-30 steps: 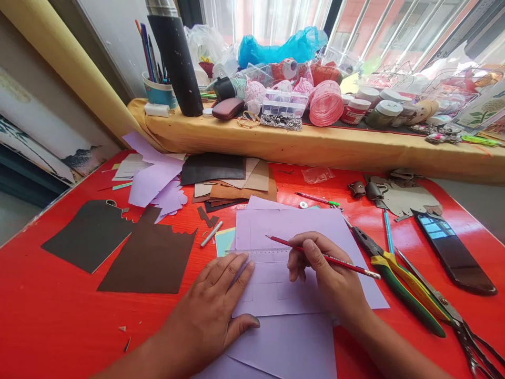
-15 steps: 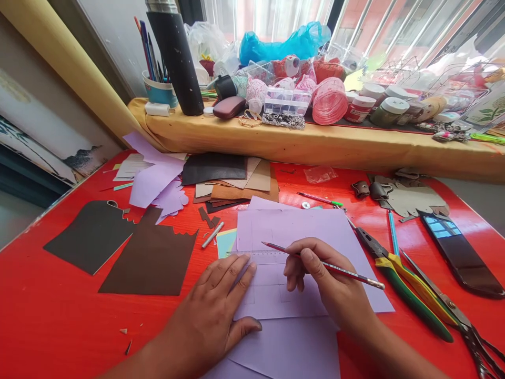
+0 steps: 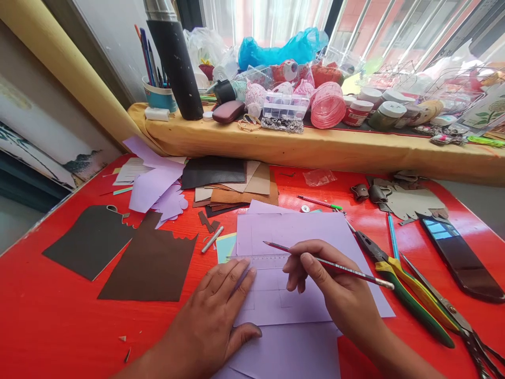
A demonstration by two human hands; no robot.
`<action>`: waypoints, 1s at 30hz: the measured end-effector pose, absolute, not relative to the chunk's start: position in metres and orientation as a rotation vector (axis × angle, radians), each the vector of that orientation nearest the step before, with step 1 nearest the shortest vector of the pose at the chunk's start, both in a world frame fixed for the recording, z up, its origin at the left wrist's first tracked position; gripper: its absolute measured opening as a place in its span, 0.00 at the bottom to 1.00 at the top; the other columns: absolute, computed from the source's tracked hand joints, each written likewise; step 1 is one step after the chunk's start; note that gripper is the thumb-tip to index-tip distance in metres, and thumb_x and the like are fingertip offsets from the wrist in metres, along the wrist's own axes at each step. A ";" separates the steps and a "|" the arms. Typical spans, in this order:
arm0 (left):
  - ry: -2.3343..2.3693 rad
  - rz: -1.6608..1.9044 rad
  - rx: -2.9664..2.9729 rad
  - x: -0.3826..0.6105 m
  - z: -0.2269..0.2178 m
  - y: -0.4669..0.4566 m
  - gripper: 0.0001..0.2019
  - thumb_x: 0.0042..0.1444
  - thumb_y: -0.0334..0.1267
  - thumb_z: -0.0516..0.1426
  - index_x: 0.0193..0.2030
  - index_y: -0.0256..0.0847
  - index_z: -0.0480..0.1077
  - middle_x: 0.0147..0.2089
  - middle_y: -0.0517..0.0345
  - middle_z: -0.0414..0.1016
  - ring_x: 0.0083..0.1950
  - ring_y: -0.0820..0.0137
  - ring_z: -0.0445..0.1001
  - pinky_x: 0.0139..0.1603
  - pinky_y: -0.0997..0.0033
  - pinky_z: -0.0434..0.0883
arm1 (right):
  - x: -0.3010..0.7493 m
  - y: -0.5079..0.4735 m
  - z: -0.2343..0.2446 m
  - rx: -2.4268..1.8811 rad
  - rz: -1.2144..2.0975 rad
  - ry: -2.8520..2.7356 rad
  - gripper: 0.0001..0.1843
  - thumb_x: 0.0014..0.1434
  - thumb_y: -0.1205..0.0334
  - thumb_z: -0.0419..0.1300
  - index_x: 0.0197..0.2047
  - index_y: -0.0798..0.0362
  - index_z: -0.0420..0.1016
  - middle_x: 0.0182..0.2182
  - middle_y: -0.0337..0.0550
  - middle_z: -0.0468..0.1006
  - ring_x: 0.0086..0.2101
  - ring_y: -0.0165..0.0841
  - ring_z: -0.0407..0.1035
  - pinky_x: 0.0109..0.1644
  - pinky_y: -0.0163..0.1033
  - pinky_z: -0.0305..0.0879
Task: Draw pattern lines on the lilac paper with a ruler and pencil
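Note:
My right hand (image 3: 335, 279) grips a dark red pencil (image 3: 355, 271) between thumb and fingers, its tip pointing left above the purple paper (image 3: 311, 229). Thin pencil lines forming boxes show on that sheet. A clear ruler (image 3: 270, 261) lies across the paper, its left end partly under my left hand (image 3: 221, 310). That hand rests flat, fingers stretched over the ruler and the sheet's left edge, thumb out to the side. Another purple sheet (image 3: 295, 350) lies below the first, nearer to me.
Left lie brown leather (image 3: 148, 268) and dark leather (image 3: 89, 239) pieces; stacked leather (image 3: 215, 172) sits behind. On the right are pliers (image 3: 406, 289), scissors (image 3: 453, 310) and a phone (image 3: 463, 258). A cloth-covered ledge (image 3: 315, 150) with jars and a black flask (image 3: 175, 68) runs along the back.
The pencil has tipped slightly, its eraser end shifting a little to the right. The whole view has moved down a bit in the picture. My left hand keeps its place on the paper.

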State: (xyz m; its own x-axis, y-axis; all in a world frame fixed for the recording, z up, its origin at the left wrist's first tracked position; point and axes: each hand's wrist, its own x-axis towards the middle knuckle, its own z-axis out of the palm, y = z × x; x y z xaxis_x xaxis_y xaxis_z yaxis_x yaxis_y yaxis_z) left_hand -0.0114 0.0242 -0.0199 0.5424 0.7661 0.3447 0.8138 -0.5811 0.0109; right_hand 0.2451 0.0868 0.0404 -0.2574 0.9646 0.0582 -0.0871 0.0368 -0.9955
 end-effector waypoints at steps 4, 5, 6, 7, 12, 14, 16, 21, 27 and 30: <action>-1.349 -0.454 -2.632 -0.012 -0.018 0.025 0.33 0.82 0.59 0.43 0.78 0.38 0.66 0.77 0.49 0.71 0.77 0.56 0.65 0.74 0.56 0.61 | 0.244 0.087 0.040 -0.963 1.364 -1.365 0.14 0.79 0.50 0.62 0.46 0.48 0.84 0.31 0.42 0.85 0.29 0.33 0.82 0.32 0.35 0.77; -1.347 -0.450 -2.633 -0.012 -0.017 0.025 0.33 0.82 0.59 0.43 0.78 0.38 0.66 0.77 0.50 0.71 0.77 0.57 0.65 0.74 0.56 0.61 | 0.244 0.087 0.041 -0.962 1.356 -1.373 0.14 0.79 0.50 0.62 0.45 0.48 0.84 0.29 0.41 0.85 0.28 0.33 0.81 0.32 0.35 0.77; -1.346 -0.447 -2.633 -0.013 -0.017 0.025 0.32 0.82 0.59 0.43 0.78 0.39 0.66 0.77 0.50 0.71 0.77 0.57 0.65 0.74 0.57 0.61 | 0.244 0.087 0.041 -0.964 1.345 -1.383 0.15 0.80 0.49 0.61 0.45 0.48 0.84 0.28 0.41 0.85 0.28 0.33 0.80 0.33 0.35 0.77; -1.343 -0.449 -2.631 -0.013 -0.017 0.025 0.32 0.82 0.59 0.43 0.78 0.39 0.66 0.77 0.50 0.71 0.77 0.57 0.65 0.74 0.57 0.61 | 0.245 0.087 0.041 -0.967 1.331 -1.392 0.16 0.80 0.49 0.61 0.44 0.49 0.83 0.27 0.41 0.84 0.28 0.33 0.79 0.33 0.35 0.76; -1.327 -0.468 -2.616 -0.013 -0.015 0.027 0.32 0.82 0.59 0.44 0.77 0.39 0.68 0.75 0.50 0.73 0.75 0.57 0.67 0.73 0.58 0.62 | 0.247 0.087 0.044 -0.985 1.295 -1.398 0.20 0.80 0.47 0.59 0.41 0.50 0.82 0.25 0.42 0.84 0.27 0.33 0.78 0.33 0.36 0.77; -1.312 -0.479 -2.612 -0.013 -0.013 0.028 0.32 0.82 0.59 0.45 0.76 0.39 0.69 0.75 0.50 0.74 0.75 0.57 0.68 0.73 0.59 0.62 | 0.247 0.088 0.046 -0.984 1.290 -1.395 0.20 0.80 0.47 0.59 0.41 0.50 0.82 0.25 0.42 0.84 0.27 0.33 0.78 0.33 0.36 0.76; -1.293 -0.493 -2.605 -0.013 -0.011 0.029 0.32 0.81 0.60 0.45 0.75 0.39 0.70 0.74 0.50 0.75 0.74 0.58 0.68 0.73 0.60 0.62 | 0.247 0.089 0.048 -0.984 1.284 -1.390 0.20 0.80 0.46 0.59 0.41 0.50 0.82 0.25 0.41 0.83 0.27 0.33 0.77 0.33 0.35 0.76; -1.267 -0.503 -2.589 -0.014 -0.010 0.031 0.32 0.81 0.61 0.46 0.74 0.39 0.72 0.72 0.50 0.76 0.73 0.58 0.70 0.71 0.62 0.64 | 0.249 0.089 0.050 -0.991 1.277 -1.404 0.20 0.81 0.47 0.58 0.42 0.49 0.82 0.25 0.41 0.83 0.27 0.33 0.77 0.34 0.35 0.75; -1.249 -0.481 -2.579 -0.015 -0.010 0.032 0.33 0.79 0.62 0.49 0.74 0.39 0.71 0.72 0.50 0.76 0.73 0.58 0.70 0.70 0.62 0.66 | 0.250 0.089 0.050 -0.995 1.283 -1.391 0.21 0.80 0.46 0.58 0.41 0.50 0.82 0.24 0.40 0.82 0.26 0.33 0.77 0.33 0.36 0.75; -1.253 -0.494 -2.579 -0.014 -0.010 0.032 0.32 0.80 0.61 0.47 0.74 0.40 0.72 0.72 0.51 0.77 0.73 0.58 0.70 0.70 0.61 0.65 | 0.249 0.088 0.048 -0.994 1.279 -1.401 0.21 0.80 0.46 0.58 0.41 0.50 0.82 0.24 0.40 0.82 0.26 0.34 0.77 0.33 0.37 0.75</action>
